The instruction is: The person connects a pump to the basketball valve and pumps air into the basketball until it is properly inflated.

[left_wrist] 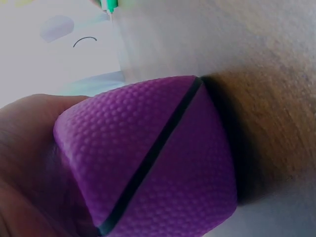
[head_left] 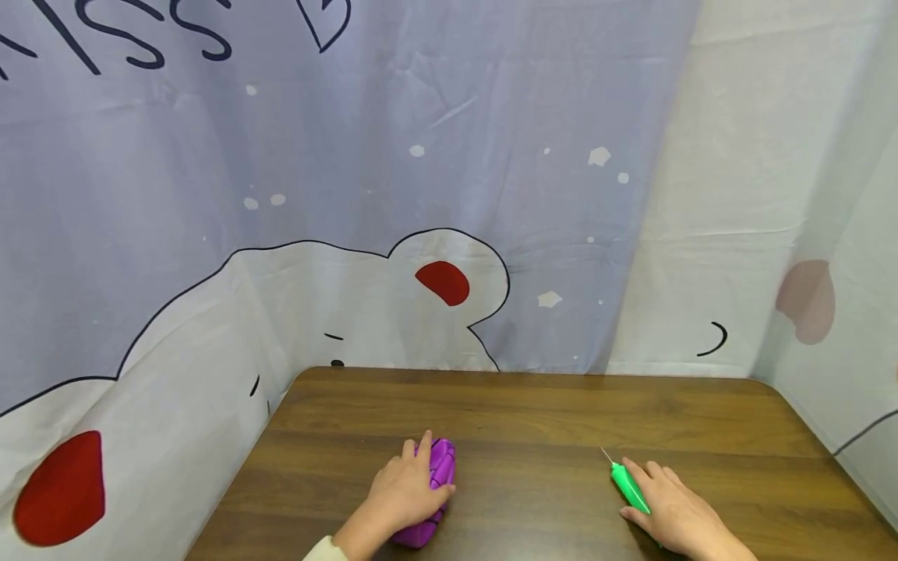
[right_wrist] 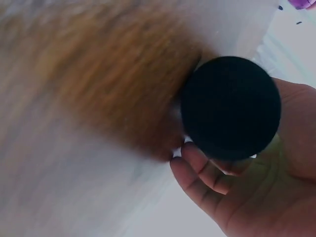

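A purple pebbled ball with black seams lies on the brown wooden table, near its front left. My left hand lies over it and grips it, the thumb against its side; in the left wrist view the ball fills the frame with my palm behind it. My right hand holds a green pump-like tool with a thin needle pointing away from me, low on the table. In the right wrist view its round black end sits in my curled fingers.
A pale lilac and white cloth with a cartoon bear print hangs behind the table and wraps round both sides. The table's far edge meets the cloth. Bare wood lies between my hands and beyond them.
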Demonstrator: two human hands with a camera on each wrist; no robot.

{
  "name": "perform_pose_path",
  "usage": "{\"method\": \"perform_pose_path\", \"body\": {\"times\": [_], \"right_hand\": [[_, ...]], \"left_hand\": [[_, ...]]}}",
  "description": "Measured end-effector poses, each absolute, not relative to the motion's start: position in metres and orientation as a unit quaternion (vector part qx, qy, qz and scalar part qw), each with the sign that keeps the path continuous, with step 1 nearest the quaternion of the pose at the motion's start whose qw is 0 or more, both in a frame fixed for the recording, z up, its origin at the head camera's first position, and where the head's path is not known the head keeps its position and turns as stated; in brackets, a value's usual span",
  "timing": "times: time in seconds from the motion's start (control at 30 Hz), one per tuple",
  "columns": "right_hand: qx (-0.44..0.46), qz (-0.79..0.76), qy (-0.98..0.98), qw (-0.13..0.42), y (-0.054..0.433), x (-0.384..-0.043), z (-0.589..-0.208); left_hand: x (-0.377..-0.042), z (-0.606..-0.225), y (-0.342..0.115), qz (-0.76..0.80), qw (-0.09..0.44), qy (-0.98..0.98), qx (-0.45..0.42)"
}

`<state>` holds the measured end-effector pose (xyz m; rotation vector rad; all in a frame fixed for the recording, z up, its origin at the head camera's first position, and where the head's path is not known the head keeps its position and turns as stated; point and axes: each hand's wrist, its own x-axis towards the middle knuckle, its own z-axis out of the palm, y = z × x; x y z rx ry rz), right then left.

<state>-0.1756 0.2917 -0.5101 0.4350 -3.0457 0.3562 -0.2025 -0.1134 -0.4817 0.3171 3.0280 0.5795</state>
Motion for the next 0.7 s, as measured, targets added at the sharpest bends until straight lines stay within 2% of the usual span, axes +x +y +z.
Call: {"method": "perform_pose_path", "body": {"times": [0.2, 0.7], "right_hand": [[0.142, 0.119, -0.983, 0.017, 0.288, -0.175, -0.507], [0.168, 0.111, -0.972, 0.119, 0.276, -0.171, -0.489]], "left_hand": [[-0.204, -0.481, -0.115, 0.204, 0.026, 0.973, 0.109], [-0.201, -0.471, -0.120, 0.237, -0.045, 0.957, 0.161]]}}
